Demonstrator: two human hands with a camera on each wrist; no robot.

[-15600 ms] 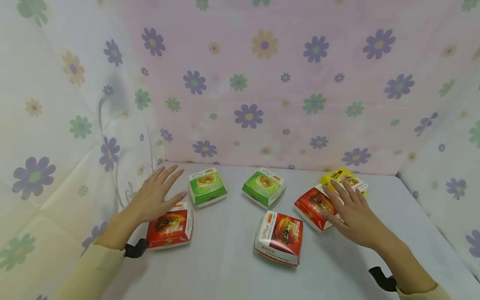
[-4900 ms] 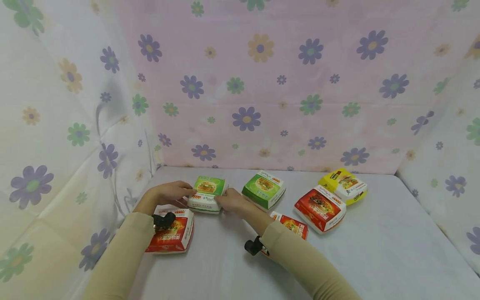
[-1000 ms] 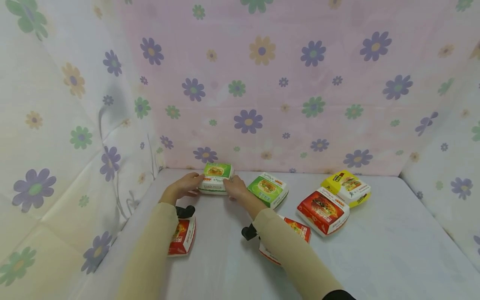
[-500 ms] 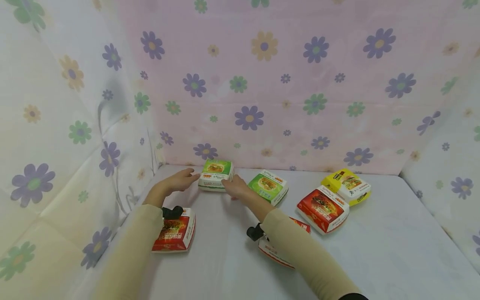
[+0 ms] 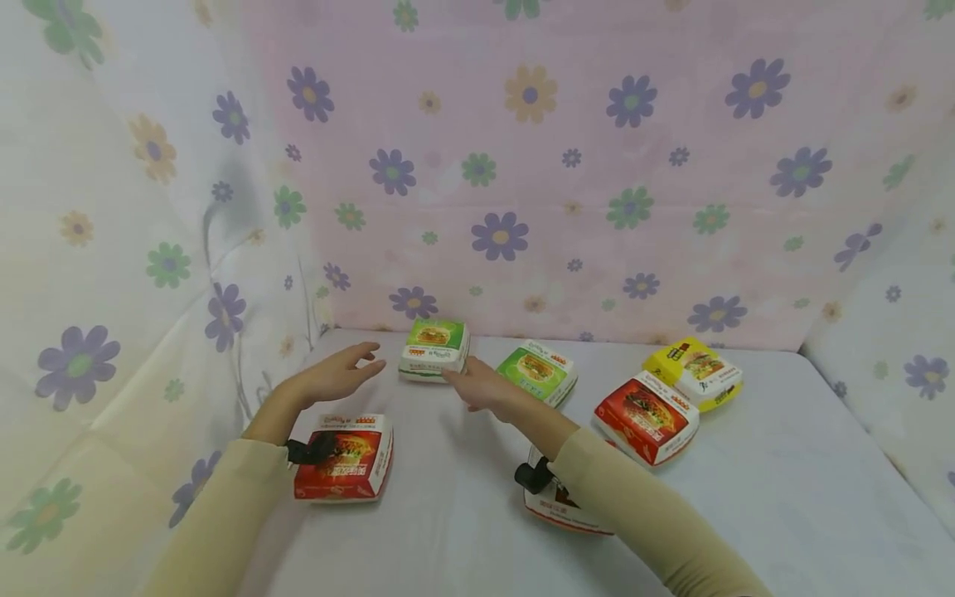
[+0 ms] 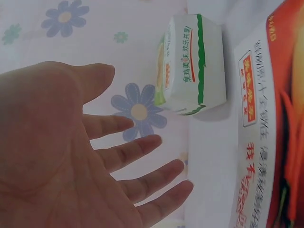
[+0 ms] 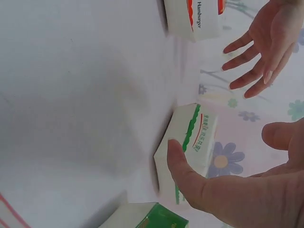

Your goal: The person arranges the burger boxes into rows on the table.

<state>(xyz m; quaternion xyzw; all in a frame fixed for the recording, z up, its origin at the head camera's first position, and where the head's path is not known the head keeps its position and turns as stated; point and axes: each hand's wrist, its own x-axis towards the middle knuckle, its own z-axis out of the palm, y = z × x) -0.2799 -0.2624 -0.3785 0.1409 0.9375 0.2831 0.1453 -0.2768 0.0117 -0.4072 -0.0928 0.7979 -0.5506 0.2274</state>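
Note:
A green and white burger box [image 5: 435, 348] sits on the table near the back wall, its white side facing me. My left hand [image 5: 336, 377] is held to the left of this box, apart from it, fingers extended; the left wrist view shows the bare palm [image 6: 61, 152] with spread fingers. Close by the box's front right corner is my right hand [image 5: 485, 385], thumb and fingers parted and holding nothing; whether it still touches the box I cannot tell. Under my left wrist lies a red burger box [image 5: 346, 456]. Behind my right hand is a second green burger box [image 5: 537, 371], partly hidden.
Another red burger box [image 5: 559, 510] lies largely hidden beneath my right forearm. To the right, a red burger box [image 5: 646, 417] stands against a yellow one [image 5: 694, 371]. Flowered cloth [image 5: 552, 207] encloses the white table [image 5: 448, 531] at the back and sides.
Both hands carried the green box from the left row to the back, turned around from its first position. Since then the left hand has let go and drawn back left; the right has loosened.

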